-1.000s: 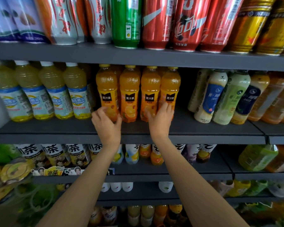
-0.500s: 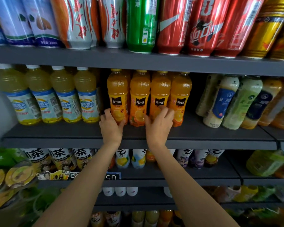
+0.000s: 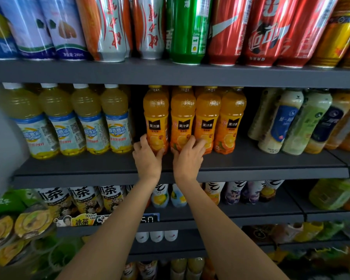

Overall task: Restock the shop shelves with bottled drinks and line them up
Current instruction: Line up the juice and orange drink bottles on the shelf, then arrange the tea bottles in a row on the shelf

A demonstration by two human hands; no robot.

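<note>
While the left hand (image 3: 148,158) grips the upright leftmost orange bottle (image 3: 156,120), the right hand (image 3: 187,158) curls its fingers on the neighbouring bottle (image 3: 182,122) at its 12 o'clock.

Dark grey metal shelf (image 3: 251,164), four upright pale-yellow juice bottles with white caps (image 3: 69,122) at left, four upright orange juice bottles with black labels (image 3: 194,118) mid, tilted milky-tea bottles (image 3: 291,120) at right.
</note>
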